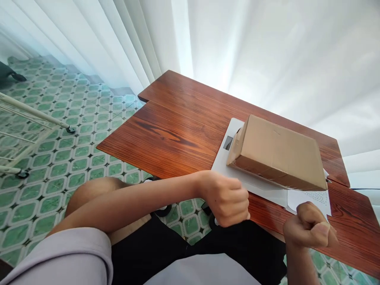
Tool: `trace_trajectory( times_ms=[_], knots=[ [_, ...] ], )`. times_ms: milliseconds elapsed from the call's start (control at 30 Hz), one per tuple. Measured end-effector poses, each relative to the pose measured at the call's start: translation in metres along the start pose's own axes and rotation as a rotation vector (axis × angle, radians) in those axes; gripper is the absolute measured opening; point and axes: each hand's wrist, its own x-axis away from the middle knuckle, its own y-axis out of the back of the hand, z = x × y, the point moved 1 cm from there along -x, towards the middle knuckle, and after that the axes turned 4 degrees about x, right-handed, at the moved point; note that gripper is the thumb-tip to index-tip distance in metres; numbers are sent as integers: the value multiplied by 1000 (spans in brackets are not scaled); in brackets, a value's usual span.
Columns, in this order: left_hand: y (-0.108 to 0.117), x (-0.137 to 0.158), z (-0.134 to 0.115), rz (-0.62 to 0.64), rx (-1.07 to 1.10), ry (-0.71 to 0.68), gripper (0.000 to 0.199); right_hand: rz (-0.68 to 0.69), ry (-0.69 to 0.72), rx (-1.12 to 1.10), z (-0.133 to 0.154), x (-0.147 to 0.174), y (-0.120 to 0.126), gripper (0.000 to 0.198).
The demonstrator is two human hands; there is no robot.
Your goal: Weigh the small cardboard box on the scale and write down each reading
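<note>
My left hand (228,198) is closed in a fist over my lap, just off the table's near edge, with its back and knuckles towards me. To the right, my right hand (310,227) is also a fist, its thumb folded over the fingers. I see nothing held in either one. Beyond both hands a brown cardboard box (279,152) lies tilted on a flat white slab (221,160), which has a dark rectangle near its left end. A printed white sheet (319,202) sticks out from beneath at the right.
A reddish-brown wooden table (178,130) with a stepped edge bears these things. White curtains (208,35) hang behind it. On the green tiled floor (86,152) at left stands a white wheeled rack (35,111). My legs are under the table's near edge.
</note>
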Motion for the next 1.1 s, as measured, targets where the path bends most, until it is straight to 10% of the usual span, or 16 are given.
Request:
trace_trajectory(
  times_ms=[267, 567, 867, 1100],
  knots=[
    [19, 9, 15, 13, -59, 735, 10, -283, -160, -33, -18, -6, 2, 14],
    [2, 24, 3, -144, 131, 1359, 34, -247, -326, -22, -22, 10, 2, 44],
    [-29, 10, -14, -253, 500, 1842, 59, 91, -599, -208, -21, 1, 1, 55],
    [-41, -7, -14, -246, 560, 1949, 64, 213, -704, -208, -18, -11, -2, 58]
  ],
)
